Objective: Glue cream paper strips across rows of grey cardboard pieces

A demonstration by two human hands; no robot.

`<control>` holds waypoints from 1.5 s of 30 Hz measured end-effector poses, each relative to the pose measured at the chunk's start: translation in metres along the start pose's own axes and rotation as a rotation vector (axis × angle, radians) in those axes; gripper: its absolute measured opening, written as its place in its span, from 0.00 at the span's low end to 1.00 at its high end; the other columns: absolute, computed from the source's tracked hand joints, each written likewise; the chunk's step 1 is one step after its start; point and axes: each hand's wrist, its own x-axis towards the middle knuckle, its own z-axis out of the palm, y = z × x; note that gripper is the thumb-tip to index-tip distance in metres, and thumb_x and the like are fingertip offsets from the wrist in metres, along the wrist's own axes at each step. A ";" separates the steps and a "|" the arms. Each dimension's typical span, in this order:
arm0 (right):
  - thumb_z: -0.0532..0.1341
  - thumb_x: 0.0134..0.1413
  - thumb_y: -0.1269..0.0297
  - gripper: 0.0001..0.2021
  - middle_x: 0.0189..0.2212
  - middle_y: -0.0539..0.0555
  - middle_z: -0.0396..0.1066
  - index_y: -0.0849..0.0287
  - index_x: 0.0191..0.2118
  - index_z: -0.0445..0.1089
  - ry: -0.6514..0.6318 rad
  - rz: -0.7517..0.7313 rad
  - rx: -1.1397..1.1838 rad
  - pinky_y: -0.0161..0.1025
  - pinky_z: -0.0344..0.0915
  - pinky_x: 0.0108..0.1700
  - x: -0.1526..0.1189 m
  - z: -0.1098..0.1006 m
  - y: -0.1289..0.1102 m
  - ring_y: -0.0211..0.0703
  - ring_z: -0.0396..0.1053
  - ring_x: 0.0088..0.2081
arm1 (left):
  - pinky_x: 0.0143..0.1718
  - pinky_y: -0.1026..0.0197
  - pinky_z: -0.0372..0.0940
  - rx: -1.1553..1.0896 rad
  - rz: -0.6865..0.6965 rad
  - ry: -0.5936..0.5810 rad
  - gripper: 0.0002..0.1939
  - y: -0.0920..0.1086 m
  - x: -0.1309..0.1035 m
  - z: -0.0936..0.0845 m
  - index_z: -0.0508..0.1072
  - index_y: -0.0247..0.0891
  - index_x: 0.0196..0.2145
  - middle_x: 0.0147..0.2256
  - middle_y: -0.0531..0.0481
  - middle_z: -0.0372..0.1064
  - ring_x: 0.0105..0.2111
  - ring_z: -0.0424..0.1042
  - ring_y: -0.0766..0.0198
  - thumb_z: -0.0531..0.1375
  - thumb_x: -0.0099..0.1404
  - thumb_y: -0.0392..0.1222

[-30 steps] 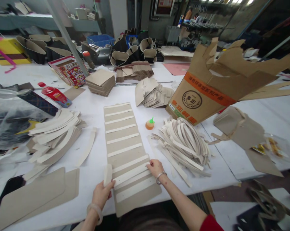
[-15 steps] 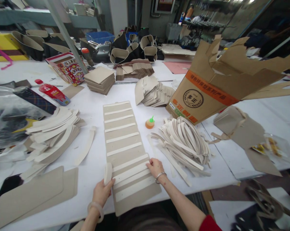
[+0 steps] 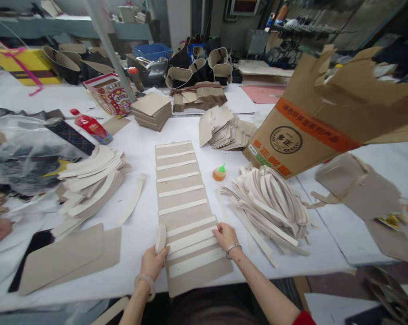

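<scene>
A column of overlapping grey-beige boards runs away from me, with white strips lying across it at intervals. My left hand is closed round a small bundle of white strips at the column's left edge. Its thumb rests by the left end of a white strip on a near board. Across from it, my right hand pinches that strip's right end. A squat bottle of amber liquid with a green nozzle stands right of the column.
A large heap of loose strips lies to the right, before a torn-open carton. At left are curved strips and flat boards. Board stacks sit behind. A metal pole rises at the back left.
The camera has turned slightly left, so everything sits further right in the picture. Both hands keep nearly the same place and grip over the near boards.
</scene>
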 end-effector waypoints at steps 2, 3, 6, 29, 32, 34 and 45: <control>0.56 0.46 0.61 0.09 0.17 0.47 0.65 0.57 0.20 0.60 -0.015 -0.012 0.002 0.32 0.51 0.26 0.000 0.001 0.001 0.37 0.62 0.22 | 0.23 0.66 0.59 -0.005 -0.007 0.015 0.13 0.001 -0.001 0.001 0.69 0.36 0.27 0.16 0.52 0.67 0.20 0.69 0.65 0.53 0.59 0.47; 0.55 0.46 0.61 0.10 0.16 0.47 0.65 0.57 0.20 0.60 -0.024 -0.017 0.002 0.32 0.51 0.26 0.000 0.001 0.002 0.37 0.62 0.22 | 0.24 0.66 0.60 -0.004 -0.011 0.024 0.12 0.001 -0.001 0.002 0.70 0.35 0.27 0.17 0.52 0.67 0.21 0.69 0.65 0.53 0.59 0.47; 0.54 0.47 0.60 0.10 0.16 0.47 0.64 0.56 0.20 0.59 -0.048 -0.032 0.002 0.32 0.51 0.25 0.002 0.002 0.004 0.37 0.61 0.20 | 0.26 0.66 0.60 0.008 -0.022 0.051 0.12 0.000 0.001 0.003 0.71 0.34 0.29 0.19 0.51 0.70 0.23 0.70 0.65 0.54 0.58 0.46; 0.53 0.48 0.56 0.12 0.16 0.47 0.64 0.56 0.20 0.57 -0.054 -0.050 -0.042 0.31 0.50 0.22 0.006 0.011 0.014 0.36 0.62 0.19 | 0.30 0.65 0.59 0.094 -0.028 0.078 0.15 0.000 0.004 0.003 0.73 0.34 0.33 0.26 0.45 0.74 0.30 0.72 0.61 0.54 0.58 0.48; 0.53 0.49 0.56 0.12 0.16 0.47 0.64 0.56 0.20 0.58 -0.053 -0.051 -0.046 0.32 0.50 0.23 0.006 0.012 0.014 0.36 0.62 0.19 | 0.30 0.65 0.59 0.091 -0.034 0.082 0.16 0.000 0.002 0.003 0.73 0.34 0.33 0.27 0.45 0.74 0.30 0.72 0.61 0.53 0.59 0.49; 0.53 0.49 0.56 0.12 0.16 0.47 0.64 0.56 0.20 0.57 -0.052 -0.050 -0.048 0.32 0.50 0.23 0.005 0.012 0.014 0.36 0.62 0.19 | 0.30 0.65 0.60 0.090 -0.039 0.085 0.16 0.002 0.001 0.002 0.73 0.33 0.34 0.27 0.45 0.74 0.31 0.72 0.61 0.53 0.59 0.49; 0.53 0.49 0.57 0.12 0.16 0.47 0.65 0.56 0.20 0.57 -0.055 -0.039 -0.048 0.32 0.50 0.23 0.003 0.007 0.008 0.37 0.62 0.20 | 0.30 0.66 0.59 0.089 -0.016 0.091 0.16 0.000 0.002 0.003 0.73 0.33 0.33 0.28 0.45 0.74 0.31 0.72 0.62 0.53 0.59 0.48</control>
